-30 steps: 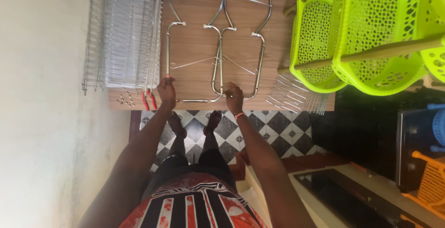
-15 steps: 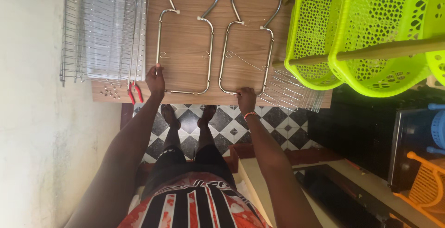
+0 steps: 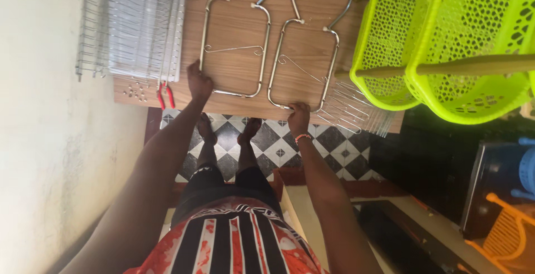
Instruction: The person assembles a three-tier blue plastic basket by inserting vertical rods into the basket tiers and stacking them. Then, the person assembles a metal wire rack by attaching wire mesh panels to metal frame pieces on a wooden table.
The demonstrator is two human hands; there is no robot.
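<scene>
Two bent metal-rod frames lie flat on the wooden bench, side by side: the left frame and the right frame. My left hand rests at the near left corner of the left frame, fingers curled down onto the rod; whether they close fully round it I cannot tell. My right hand sits at the near edge of the right frame, at its 6 o'clock, fingertips pressing on the bottom bar rather than clearly wrapping it. I judge the frames stiff, light for their size and smooth, hence liable to slide on the laminate; thin cross wires inside each look easier to bend, so the thick outer rod near a corner is the sounder place to hold. A stack of wire racks lies at 10 o'clock, red-handled pliers just beside my left hand, loose wires at 3 o'clock, green plastic baskets beyond.
</scene>
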